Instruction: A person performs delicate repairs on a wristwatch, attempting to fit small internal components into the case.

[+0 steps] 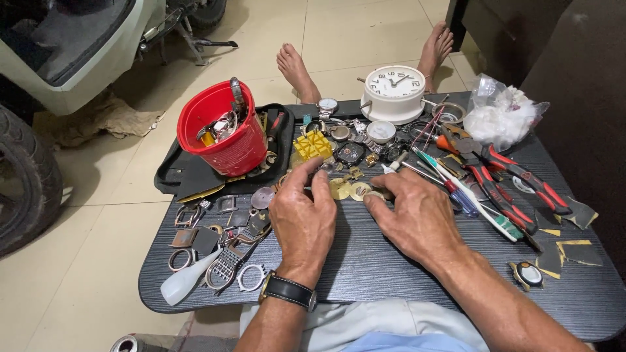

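My left hand (303,218), with a black wristwatch (289,291) on its wrist, lies palm down on the dark lap table (378,274), fingertips bent near small brass watch parts (349,190). My right hand (414,212) rests beside it, its fingertips touching a small round brass piece (373,194). Whether either hand pinches a part is hidden by the fingers. A yellow plastic watch holder block (312,145) and a dark watch case (351,154) sit just beyond the hands.
A red bucket (222,133) of watch parts stands on a black tray (179,176) at left. A white alarm clock (394,92), red-handled pliers (515,173), screwdrivers (450,186), a plastic bag (502,114) and loose bezels (251,277) crowd the table. A scooter (72,52) stands on the floor.
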